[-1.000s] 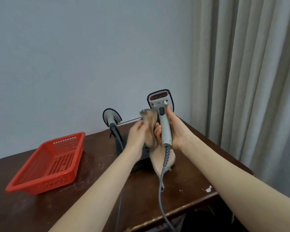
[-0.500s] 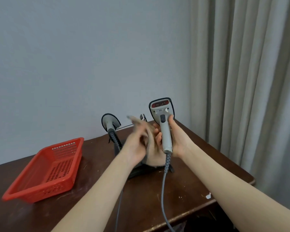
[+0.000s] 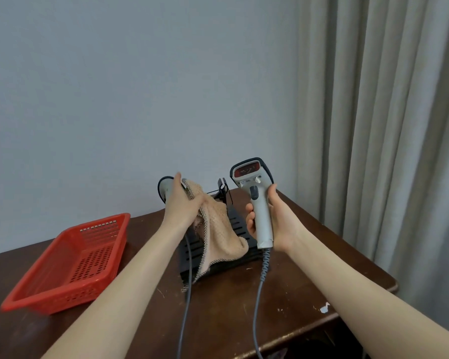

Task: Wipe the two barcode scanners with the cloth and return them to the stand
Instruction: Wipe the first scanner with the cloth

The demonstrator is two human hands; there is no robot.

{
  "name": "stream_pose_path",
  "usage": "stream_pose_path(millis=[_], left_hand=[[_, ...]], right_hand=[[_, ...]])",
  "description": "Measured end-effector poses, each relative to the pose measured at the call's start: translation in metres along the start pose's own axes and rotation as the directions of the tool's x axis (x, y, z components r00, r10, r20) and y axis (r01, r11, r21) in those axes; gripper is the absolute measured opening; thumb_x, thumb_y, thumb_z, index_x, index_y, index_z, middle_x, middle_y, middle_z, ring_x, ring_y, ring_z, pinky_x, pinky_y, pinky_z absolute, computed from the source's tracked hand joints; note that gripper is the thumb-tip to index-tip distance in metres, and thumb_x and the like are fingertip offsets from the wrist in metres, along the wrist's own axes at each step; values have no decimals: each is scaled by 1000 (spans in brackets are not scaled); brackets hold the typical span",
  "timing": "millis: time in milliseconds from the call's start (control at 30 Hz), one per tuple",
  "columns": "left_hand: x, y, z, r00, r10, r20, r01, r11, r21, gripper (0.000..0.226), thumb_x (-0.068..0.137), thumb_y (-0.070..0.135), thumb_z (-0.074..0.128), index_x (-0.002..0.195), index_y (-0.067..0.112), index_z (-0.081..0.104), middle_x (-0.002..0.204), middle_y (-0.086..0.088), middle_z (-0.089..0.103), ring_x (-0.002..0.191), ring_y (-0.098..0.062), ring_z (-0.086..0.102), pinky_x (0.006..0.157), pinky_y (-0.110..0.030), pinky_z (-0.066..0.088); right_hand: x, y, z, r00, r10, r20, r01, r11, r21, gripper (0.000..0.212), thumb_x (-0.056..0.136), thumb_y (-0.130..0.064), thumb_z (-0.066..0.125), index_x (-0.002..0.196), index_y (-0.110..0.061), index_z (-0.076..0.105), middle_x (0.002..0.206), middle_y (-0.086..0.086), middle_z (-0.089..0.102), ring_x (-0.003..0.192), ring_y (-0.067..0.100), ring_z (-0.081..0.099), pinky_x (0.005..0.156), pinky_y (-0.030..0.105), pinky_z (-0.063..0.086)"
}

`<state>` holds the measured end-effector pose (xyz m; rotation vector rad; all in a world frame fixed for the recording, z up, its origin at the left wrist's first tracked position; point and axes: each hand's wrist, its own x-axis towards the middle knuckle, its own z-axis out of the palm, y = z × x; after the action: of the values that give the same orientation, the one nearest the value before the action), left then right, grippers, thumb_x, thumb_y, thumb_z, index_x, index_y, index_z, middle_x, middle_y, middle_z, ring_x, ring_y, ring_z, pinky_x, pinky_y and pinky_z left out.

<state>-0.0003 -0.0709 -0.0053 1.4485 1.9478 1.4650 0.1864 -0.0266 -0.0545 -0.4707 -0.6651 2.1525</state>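
Observation:
My right hand [image 3: 272, 218] grips the handle of a grey barcode scanner [image 3: 254, 198], held upright above the table with its red window on top and its grey cable [image 3: 257, 301] hanging down. My left hand [image 3: 182, 203] holds a beige cloth [image 3: 218, 234] that hangs loose to the left of that scanner, apart from it. The second scanner [image 3: 164, 189] sits in the black stand [image 3: 240, 229], mostly hidden behind my left hand. The stand's right holder [image 3: 223, 189] is empty.
A red plastic basket [image 3: 70, 260] lies on the left of the dark wooden table [image 3: 308, 268]. A grey wall is behind, and a beige curtain [image 3: 386, 125] hangs on the right. The table's front edge is near my forearms.
My left hand has pulled the cloth away from the held scanner to the left; the cloth now hangs open. The right hand has lowered the scanner slightly.

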Motion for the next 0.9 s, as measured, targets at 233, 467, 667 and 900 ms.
stream_pose_path(millis=[233, 467, 667, 900], left_hand=[[-4, 23, -6, 974, 60, 218, -94, 985, 148, 62, 80, 6, 65, 138, 15, 45, 129, 4, 50, 79, 15, 58, 66, -4, 41], [-4, 40, -10, 926, 377, -12, -316, 793, 521, 13, 87, 21, 58, 95, 23, 68, 99, 4, 64, 96, -16, 58, 72, -27, 42], [-12, 59, 17, 795, 573, -199, -411, 749, 519, 13, 85, 26, 57, 85, 16, 65, 101, 1, 47, 94, -14, 48, 56, -28, 38], [-19, 55, 44, 885, 463, 43, -449, 827, 337, 28, 84, 28, 61, 112, 27, 55, 112, 8, 63, 104, -14, 56, 80, -29, 45]], right_hand=[[3, 3, -1, 999, 41, -1, -41, 998, -43, 59, 81, -69, 49, 92, -13, 60, 68, 1, 57, 51, 11, 55, 48, 22, 52], [3, 4, -6, 998, 60, -6, -60, 996, -59, 63, 77, -70, 51, 101, -12, 60, 66, 0, 56, 49, 10, 55, 46, 21, 52], [7, 10, 0, 997, 70, -10, -71, 992, -100, 61, 70, -69, 55, 94, -13, 62, 66, 0, 56, 49, 10, 56, 45, 21, 51], [7, 13, 5, 992, 88, -88, -98, 987, -126, 63, 76, -74, 50, 81, -12, 59, 59, 2, 54, 41, 11, 53, 39, 20, 47]])
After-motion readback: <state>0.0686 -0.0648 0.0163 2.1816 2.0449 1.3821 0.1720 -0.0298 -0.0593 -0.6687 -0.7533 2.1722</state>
